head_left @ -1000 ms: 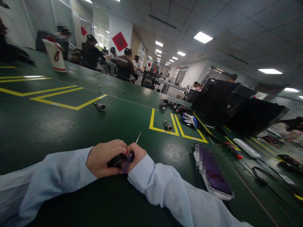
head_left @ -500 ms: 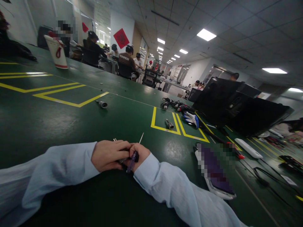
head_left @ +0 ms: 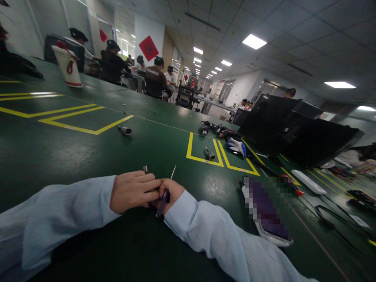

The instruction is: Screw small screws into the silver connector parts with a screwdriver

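Gripping a screwdriver [head_left: 161, 206] at a green table [head_left: 96, 160]

The right hand [head_left: 175, 191] is closed around the screwdriver, its purple handle slanting down and its thin shaft pointing up past the knuckles. The left hand [head_left: 132, 190], touching the right, is curled around a metal-ended piece [head_left: 145, 169], mostly hidden by the fingers. Beyond them lie two metal sockets [head_left: 209, 154], well apart, the right one inside yellow tape [head_left: 205, 161]. A phone [head_left: 268, 213] lies near the right sleeve [head_left: 205, 219].

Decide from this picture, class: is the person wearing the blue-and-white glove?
No: the glove lies on the green table, and the left hand and right hand are both bare.
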`<action>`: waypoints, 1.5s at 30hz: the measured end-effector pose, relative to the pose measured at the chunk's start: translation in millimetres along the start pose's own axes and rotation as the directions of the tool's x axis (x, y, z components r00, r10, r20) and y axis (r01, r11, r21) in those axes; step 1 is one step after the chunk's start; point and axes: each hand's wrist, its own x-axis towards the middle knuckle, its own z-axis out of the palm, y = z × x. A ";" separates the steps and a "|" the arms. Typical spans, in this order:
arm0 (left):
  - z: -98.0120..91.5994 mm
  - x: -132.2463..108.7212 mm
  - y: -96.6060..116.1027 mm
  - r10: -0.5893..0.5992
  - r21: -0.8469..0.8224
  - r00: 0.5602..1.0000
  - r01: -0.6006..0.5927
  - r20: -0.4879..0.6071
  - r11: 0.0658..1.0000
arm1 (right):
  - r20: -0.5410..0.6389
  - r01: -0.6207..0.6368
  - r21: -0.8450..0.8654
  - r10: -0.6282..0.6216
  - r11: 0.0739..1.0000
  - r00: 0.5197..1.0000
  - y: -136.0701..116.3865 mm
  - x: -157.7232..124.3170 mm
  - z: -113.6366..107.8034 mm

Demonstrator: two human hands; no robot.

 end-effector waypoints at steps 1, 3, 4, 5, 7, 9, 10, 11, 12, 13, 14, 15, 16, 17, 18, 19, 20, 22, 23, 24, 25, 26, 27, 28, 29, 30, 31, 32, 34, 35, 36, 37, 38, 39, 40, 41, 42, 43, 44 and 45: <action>-0.1 -0.2 -0.4 -0.003 0.002 1.000 0.003 0.009 1.000 | -0.013 -0.023 0.026 0.023 0.999 1.000 -0.5 0.2 1.1; 0.7 -0.7 -2.0 -0.034 -0.028 0.999 0.034 0.008 0.999 | -0.047 -0.068 0.116 0.074 0.991 0.996 -2.4 0.6 2.6; 1.7 -1.1 -3.4 -0.057 -0.062 0.998 0.057 -0.001 0.996 | -0.062 -0.077 0.167 0.088 0.983 0.994 -3.9 0.7 2.6; 3.1 -1.7 -5.2 -0.077 -0.105 0.997 0.076 -0.011 0.992 | -0.073 -0.075 0.210 0.092 0.975 0.993 -5.8 0.9 1.8; 6.9 -3.2 -10.3 -0.106 -0.188 0.994 0.099 -0.029 0.977 | -0.107 -0.068 0.237 0.096 0.969 0.990 -11.0 1.5 -2.3; 11.8 -5.2 -16.2 -0.122 -0.263 0.991 0.104 -0.053 0.959 | -0.169 -0.103 0.210 0.140 0.972 0.976 -17.5 2.5 -9.3; 14.4 -6.2 -19.1 -0.137 -0.300 0.988 0.109 -0.073 0.948 | -0.202 -0.138 0.195 0.177 0.971 0.963 -20.9 3.0 -13.2; 16.9 -7.2 -21.7 -0.160 -0.335 0.983 0.120 -0.095 0.934 | -0.231 -0.166 0.190 0.209 0.968 0.950 -24.2 3.6 -17.1; 19.2 -8.0 -23.9 -0.188 -0.367 0.976 0.135 -0.114 0.920 | -0.257 -0.185 0.189 0.230 0.964 0.938 -27.2 4.2 -20.6; 21.2 -8.6 -25.7 -0.218 -0.393 0.968 0.154 -0.124 0.907 | -0.280 -0.194 0.200 0.246 0.960 0.928 -30.0 4.6 -23.5; 22.8 -8.9 -27.0 -0.249 -0.410 0.961 0.179 -0.125 0.895 | -0.297 -0.201 0.222 0.262 0.954 0.918 -32.5 4.9 -25.5; 24.0 -8.9 -27.9 -0.278 -0.419 0.954 0.208 -0.114 0.884 | -0.305 -0.212 0.252 0.285 0.944 0.909 -34.6 5.0 -26.8; 24.6 -8.5 -28.5 -0.307 -0.422 0.947 0.241 -0.096 0.874 | -0.295 -0.233 0.289 0.318 0.929 0.901 -36.2 5.0 -27.2; 24.6 -7.9 -28.7 -0.336 -0.422 0.939 0.275 -0.076 0.864 | -0.267 -0.264 0.330 0.358 0.906 0.895 -37.5 5.0 -27.1; 24.1 -7.0 -28.8 -0.363 -0.420 0.930 0.306 -0.061 0.854 | -0.226 -0.299 0.363 0.394 0.883 0.891 -38.3 4.8 -26.5; 23.1 -5.9 -28.8 -0.385 -0.416 0.922 0.330 -0.052 0.847 | -0.185 -0.329 0.382 0.420 0.864 0.888 -38.8 4.7 -25.6; 21.7 -4.7 -28.6 -0.397 -0.411 0.917 0.343 -0.050 0.844 | -0.154 -0.352 0.386 0.436 0.853 0.887 -38.9 4.5 -24.7; 18.1 -2.4 -28.0 -0.399 -0.398 0.915 0.343 -0.064 0.851 | -0.117 -0.375 0.378 0.446 0.846 0.887 -38.5 4.2 -23.0; 16.3 -1.5 -27.6 -0.396 -0.389 0.915 0.339 -0.075 0.857 | -0.103 -0.379 0.372 0.443 0.848 0.891 -38.1 4.0 -22.3; 14.6 -0.7 -27.1 -0.394 -0.378 0.915 0.336 -0.085 0.863 | -0.086 -0.381 0.366 0.439 0.849 0.894 -37.6 3.7 -21.7; 13.3 -0.2 -26.5 -0.395 -0.366 0.914 0.337 -0.092 0.867 | -0.067 -0.383 0.359 0.432 0.851 0.899 -37.1 3.3 -21.2; 12.4 0.1 -25.7 -0.397 -0.357 0.913 0.341 -0.095 0.870 | -0.047 -0.384 0.349 0.425 0.855 0.904 -36.5 2.8 -20.7; 12.0 0.1 -24.9 -0.398 -0.354 0.913 0.343 -0.092 0.870 | -0.028 -0.386 0.333 0.419 0.860 0.908 -36.0 2.3 -20.3; 11.9 0.1 -24.0 -0.394 -0.360 0.915 0.341 -0.084 0.868 | -0.012 -0.390 0.314 0.415 0.866 0.910 -35.4 1.7 -20.0; 12.3 -0.1 -23.0 -0.390 -0.375 0.918 0.337 -0.074 0.864 | 0.000 -0.394 0.292 0.412 0.871 0.911 -34.9 1.2 -19.7; 12.9 -0.3 -22.1 -0.386 -0.395 0.920 0.332 -0.063 0.857 | 0.008 -0.398 0.269 0.411 0.877 0.911 -34.6 0.8 -19.4; 13.7 -0.6 -21.2 -0.383 -0.418 0.922 0.327 -0.055 0.847 | 0.014 -0.402 0.249 0.411 0.881 0.911 -34.4 0.6 -19.2; 14.6 -0.8 -20.5 -0.381 -0.442 0.923 0.322 -0.050 0.837 | 0.017 -0.406 0.233 0.413 0.884 0.910 -34.3 0.6 -19.1; 16.7 -1.2 -19.9 -0.375 -0.483 0.926 0.308 -0.046 0.820 | 0.018 -0.416 0.217 0.423 0.883 0.906 -34.7 1.2 -18.8; 17.9 -1.4 -20.1 -0.365 -0.500 0.930 0.293 -0.050 0.815 | 0.014 -0.423 0.217 0.430 0.880 0.903 -34.9 1.8 -18.6; 19.3 -1.7 -20.7 -0.348 -0.516 0.936 0.271 -0.056 0.813 | 0.007 -0.430 0.221 0.439 0.875 0.898 -35.0 2.4 -18.6; 20.8 -2.1 -21.4 -0.325 -0.529 0.944 0.244 -0.065 0.813 | -0.002 -0.436 0.230 0.448 0.870 0.894 -34.8 3.2 -18.5; 22.4 -2.6 -22.2 -0.299 -0.537 0.951 0.215 -0.074 0.816 | -0.013 -0.441 0.242 0.457 0.865 0.889 -34.1 3.9 -18.5; 24.0 -3.2 -22.9 -0.273 -0.542 0.958 0.187 -0.082 0.819 | -0.024 -0.444 0.253 0.464 0.859 0.885 -33.0 4.5 -18.5; 25.6 -3.8 -23.3 -0.251 -0.544 0.964 0.165 -0.087 0.823 | -0.035 -0.447 0.261 0.471 0.856 0.882 -31.5 5.2 -18.5; 26.8 -4.3 -23.2 -0.234 -0.542 0.968 0.149 -0.091 0.827 | -0.046 -0.450 0.261 0.477 0.854 0.878 -29.6 5.7 -18.5; 27.6 -4.8 -22.6 -0.222 -0.538 0.971 0.139 -0.092 0.831 | -0.060 -0.453 0.251 0.481 0.855 0.874 -27.6 6.1 -18.4; 27.7 -5.1 -21.4 -0.214 -0.533 0.972 0.133 -0.093 0.835 | -0.076 -0.458 0.232 0.485 0.858 0.871 -25.6 6.4 -18.4; 27.2 -5.2 -19.6 -0.208 -0.527 0.974 0.128 -0.095 0.840 | -0.094 -0.460 0.206 0.486 0.864 0.869 -23.9 6.5 -18.3; 26.0 -5.0 -17.4 -0.203 -0.519 0.974 0.125 -0.096 0.846 | -0.109 -0.459 0.179 0.482 0.870 0.870 -22.7 6.4 -18.3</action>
